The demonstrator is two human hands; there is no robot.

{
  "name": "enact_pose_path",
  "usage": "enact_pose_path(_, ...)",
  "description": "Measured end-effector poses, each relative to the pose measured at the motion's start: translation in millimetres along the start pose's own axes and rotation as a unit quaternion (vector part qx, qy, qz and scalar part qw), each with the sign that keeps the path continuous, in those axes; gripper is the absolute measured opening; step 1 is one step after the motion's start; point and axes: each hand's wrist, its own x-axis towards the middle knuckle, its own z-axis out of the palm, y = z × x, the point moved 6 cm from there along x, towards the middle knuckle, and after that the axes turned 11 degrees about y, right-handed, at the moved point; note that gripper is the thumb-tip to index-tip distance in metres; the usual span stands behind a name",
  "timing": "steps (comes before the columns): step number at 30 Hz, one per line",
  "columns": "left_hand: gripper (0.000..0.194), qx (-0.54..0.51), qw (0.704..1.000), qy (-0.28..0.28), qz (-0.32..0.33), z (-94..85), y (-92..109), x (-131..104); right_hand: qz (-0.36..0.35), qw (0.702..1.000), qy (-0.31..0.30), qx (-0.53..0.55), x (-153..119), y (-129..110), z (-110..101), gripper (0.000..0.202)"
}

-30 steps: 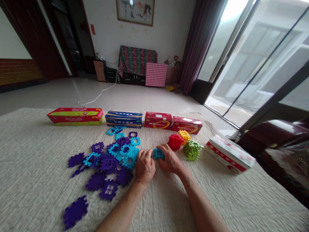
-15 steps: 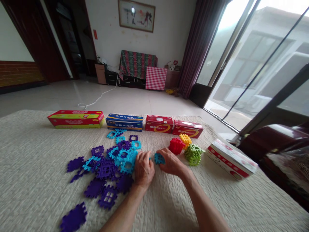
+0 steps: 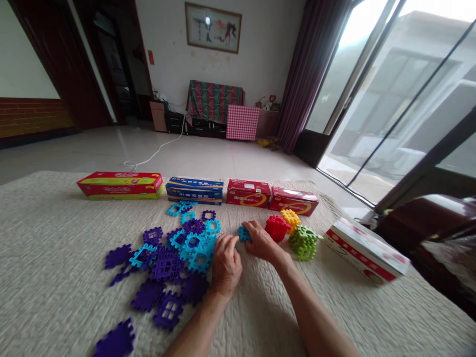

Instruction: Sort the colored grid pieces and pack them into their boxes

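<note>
Light blue, in the head view: a small toothed piece (image 3: 243,233), low over or on the cream quilt (image 3: 260,307), just ahead of the gap between the two hands. Pinched at its right side by the thumb and bent fingers of the right hand (image 3: 260,241), with little opening between them. Near it, the left hand (image 3: 226,265), back upward, fingers curled toward the quilt; cannot tell how far closed underneath, or whether around anything. Right beside the left hand, a loose, overlapping heap of light blue pieces (image 3: 201,260) and purple pieces (image 3: 164,266), some solid, some with window-like openings; nearest the wearer, a solid purple square (image 3: 116,339), apart from the heap. Beyond the right hand, close together, a red block (image 3: 277,228), a yellow block (image 3: 290,219) and a green block (image 3: 303,243). Along the far edge, from left to right, a red and yellow-green box (image 3: 119,186), a blue box (image 3: 195,191) and two red boxes (image 3: 248,194). To the right of the green block, at a slant, a white box (image 3: 366,252) with a red band. Farther off, on pale floor (image 3: 208,156), a white cord (image 3: 158,150); behind, a red checked cloth (image 3: 242,122) and a framed picture (image 3: 213,28) on the wall.
</note>
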Motion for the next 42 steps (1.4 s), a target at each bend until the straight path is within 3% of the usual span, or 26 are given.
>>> enact_pose_path(8,0.039,-0.075,0.992,0.101,0.012,-15.4,0,9,-0.061,0.994,0.080,0.049,-18,-28,-19,0.063)
enact_pose_path(12,0.038,-0.073,0.986,0.146,-0.031,-25.4,-14,16,-0.076,0.990,0.055,0.108,-33,-50,-20,0.058)
enact_pose_path(17,0.035,-0.060,0.983,0.151,-0.090,-27.0,-30,19,-0.092,0.989,0.017,0.110,-43,-66,-9,0.051)
enact_pose_path(23,0.033,-0.045,0.987,0.134,-0.079,-23.5,-28,19,-0.092,0.992,0.015,0.087,-44,-73,-7,0.024)
enact_pose_path(27,0.034,-0.047,0.991,0.116,-0.056,-20.9,-24,20,-0.070,0.988,0.048,0.129,-41,-68,-14,0.019)
enact_pose_path(31,0.034,-0.047,0.991,0.112,-0.058,-19.8,-24,19,0.039,0.985,0.084,0.144,-39,-46,-18,0.027)
enact_pose_path(34,0.035,-0.048,0.991,0.111,-0.061,-19.4,-25,19,0.100,0.988,0.079,0.091,-39,-32,-20,0.025)
enact_pose_path(38,0.034,-0.046,0.991,0.111,-0.060,-19.4,-25,19,0.107,0.991,0.078,-0.026,-39,-26,-29,0.018)
enact_pose_path(42,0.033,-0.051,0.990,0.108,-0.068,-19.9,-24,19,0.065,0.995,0.068,-0.040,-39,-32,-34,0.022)
